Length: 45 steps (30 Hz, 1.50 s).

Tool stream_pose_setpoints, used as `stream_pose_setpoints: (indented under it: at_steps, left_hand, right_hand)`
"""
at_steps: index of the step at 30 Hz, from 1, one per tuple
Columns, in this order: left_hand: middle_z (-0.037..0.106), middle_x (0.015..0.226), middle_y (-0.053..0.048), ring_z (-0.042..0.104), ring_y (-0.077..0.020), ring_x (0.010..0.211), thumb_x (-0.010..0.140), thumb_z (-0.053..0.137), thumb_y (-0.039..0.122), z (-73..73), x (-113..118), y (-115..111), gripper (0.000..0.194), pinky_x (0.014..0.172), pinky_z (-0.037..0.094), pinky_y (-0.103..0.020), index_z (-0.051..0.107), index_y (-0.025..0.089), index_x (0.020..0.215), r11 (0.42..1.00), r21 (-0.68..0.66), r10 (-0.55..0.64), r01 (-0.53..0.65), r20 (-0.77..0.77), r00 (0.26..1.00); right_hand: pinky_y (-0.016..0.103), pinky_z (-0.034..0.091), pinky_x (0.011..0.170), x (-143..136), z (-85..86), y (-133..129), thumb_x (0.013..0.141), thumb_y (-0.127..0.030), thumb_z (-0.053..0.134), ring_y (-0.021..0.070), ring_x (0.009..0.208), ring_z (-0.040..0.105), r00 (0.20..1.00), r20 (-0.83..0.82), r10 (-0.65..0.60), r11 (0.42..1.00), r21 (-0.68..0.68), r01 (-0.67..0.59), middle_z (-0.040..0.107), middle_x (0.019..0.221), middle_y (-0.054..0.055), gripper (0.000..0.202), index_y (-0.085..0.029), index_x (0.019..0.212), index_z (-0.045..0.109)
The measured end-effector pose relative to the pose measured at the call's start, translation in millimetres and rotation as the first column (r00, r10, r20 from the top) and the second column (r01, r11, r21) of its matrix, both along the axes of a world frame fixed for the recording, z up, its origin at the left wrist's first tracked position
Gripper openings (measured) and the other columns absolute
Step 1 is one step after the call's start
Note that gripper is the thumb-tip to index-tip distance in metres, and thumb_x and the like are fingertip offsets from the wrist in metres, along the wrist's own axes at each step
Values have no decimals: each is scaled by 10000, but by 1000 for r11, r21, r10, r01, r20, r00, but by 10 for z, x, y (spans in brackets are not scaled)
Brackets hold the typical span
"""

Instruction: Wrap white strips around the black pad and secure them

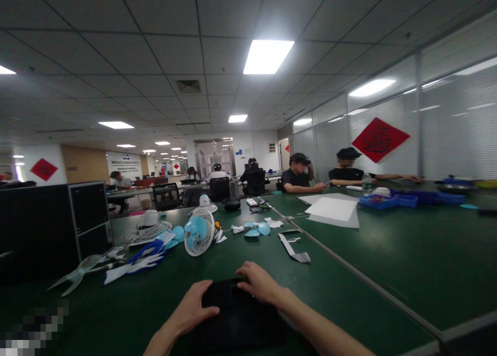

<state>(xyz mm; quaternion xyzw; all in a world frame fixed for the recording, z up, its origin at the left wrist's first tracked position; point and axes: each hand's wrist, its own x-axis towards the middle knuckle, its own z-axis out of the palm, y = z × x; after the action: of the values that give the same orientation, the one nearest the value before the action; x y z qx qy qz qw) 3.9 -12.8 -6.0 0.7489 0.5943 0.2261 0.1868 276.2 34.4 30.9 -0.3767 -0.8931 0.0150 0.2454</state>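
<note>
A black flat object (pixel 240 320), too dark to make out fully, lies on the green table (pixel 334 294) at the bottom centre. My left hand (pixel 193 308) rests on its left edge, thumb over the top and the other fingers along the far left corner. At the far edge, my right hand (pixel 258 282) touches it with fingers bent over the rim. Both hands appear to hold the object by its edges. Beyond them stands a white fan head (pixel 199 232) with light blue blades.
Blue-and-white gloves (pixel 135 265) and loose fan parts lie left. Light blue blades (pixel 257 228) and a grey strip (pixel 294 250) lie ahead. Black cases (pixel 91 213) stand left. White sheets (pixel 332 209), blue trays (pixel 378 201) and two seated people are at the right.
</note>
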Motion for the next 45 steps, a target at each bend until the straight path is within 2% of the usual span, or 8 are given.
stream_pose_setpoints:
  at_steps: [2,4,8,12,18,31,40,45]
  left_hand:
    - [432,1471,-150,368,-316,1366,669,651,638,2,29,2,897,1160,261,-401,455,157,1400,1000,0,-3,3,4,1000]
    - [425,1471,-156,363,-318,1368,668,649,644,5,36,8,904,1157,261,-398,453,153,1401,1000,-5,5,-5,17,1000]
    - [407,1476,-164,362,-316,1364,657,650,659,48,31,-7,933,1149,269,-388,447,135,1402,999,-32,24,-24,9,1000]
    - [435,1454,-156,383,-316,1345,655,625,686,83,11,-20,942,1141,278,-386,460,120,1389,998,-14,62,-62,-37,997]
    - [507,1387,-162,431,-319,1293,671,571,718,27,-59,50,906,1106,316,-397,522,100,1331,991,78,118,-111,-90,989]
    - [485,1401,-166,425,-311,1297,682,572,704,63,-35,45,901,1102,316,-387,513,89,1337,987,65,150,-145,-73,986]
    - [452,1447,-154,406,-307,1332,701,562,697,85,-31,40,909,1120,312,-388,474,96,1377,986,19,167,-166,-44,985]
    - [468,1441,-158,401,-303,1346,715,558,672,68,-31,72,876,1143,287,-381,492,87,1365,985,53,169,-165,-80,982]
  right_hand:
    - [203,418,929,198,17,69,906,-324,534,160,1065,570,994,-32,-100,994,32,101,631,1145,-30,277,-292,1168,616]
    - [247,406,968,448,39,191,912,-278,517,201,1108,548,971,-42,-234,971,45,236,609,1173,41,289,-219,1181,605]
    - [380,393,984,974,38,472,864,-196,566,316,1145,505,857,-40,-514,855,60,516,565,1192,188,291,-88,1132,603]
    - [408,423,907,1301,-81,662,823,-265,660,355,1075,530,759,9,-651,759,40,650,578,1134,229,323,-56,1065,619]
    - [327,439,816,1396,-242,793,892,-281,574,286,1011,591,713,69,-698,715,5,699,622,1091,180,228,-102,1017,639]
    - [290,429,761,1474,-240,886,893,-163,458,241,930,646,714,55,-698,714,-20,700,681,992,157,220,-122,902,673]
    - [291,438,701,1581,-180,902,844,-81,436,247,856,670,679,-84,-730,684,-90,724,708,932,157,268,-120,849,701]
    - [302,439,766,1709,-17,849,872,-121,364,253,907,651,636,-284,-717,676,-65,734,691,972,172,355,-105,995,696]
